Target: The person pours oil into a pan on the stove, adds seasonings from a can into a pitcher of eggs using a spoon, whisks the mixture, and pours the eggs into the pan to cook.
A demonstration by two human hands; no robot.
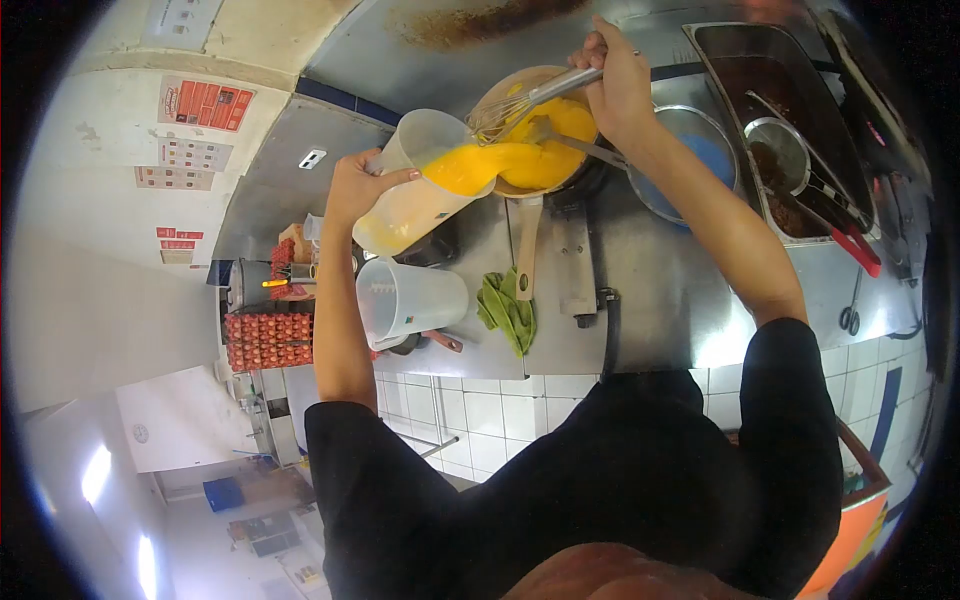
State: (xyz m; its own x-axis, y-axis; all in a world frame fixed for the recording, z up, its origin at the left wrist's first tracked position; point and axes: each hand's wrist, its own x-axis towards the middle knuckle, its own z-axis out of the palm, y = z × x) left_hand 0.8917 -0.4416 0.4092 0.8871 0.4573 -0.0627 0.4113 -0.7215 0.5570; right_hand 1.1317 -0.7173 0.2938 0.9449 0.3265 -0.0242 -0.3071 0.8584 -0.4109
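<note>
My left hand [358, 188] grips a translucent plastic measuring jug [398, 222], tipped toward the pan. Thick yellow liquid, which looks like beaten egg [545, 168], runs from its mouth into a round pan [488, 92] with a beige handle [528, 240]. Fingers closed, my right hand [622, 88] holds a wire whisk [545, 92] by its metal handle. The whisk's wires are above the pan, close to the jug's mouth. A metal utensil [585, 148] also rests in the pan, its head partly covered by yellow liquid.
A second translucent jug [425, 300] and a green cloth [507, 312] are on the steel counter. To the right are a round container with blue inside [695, 155], a deep metal tray [720, 90] holding dark liquid and a strainer [778, 150], and scissors [850, 315]. Stacked egg trays [268, 340] stand left.
</note>
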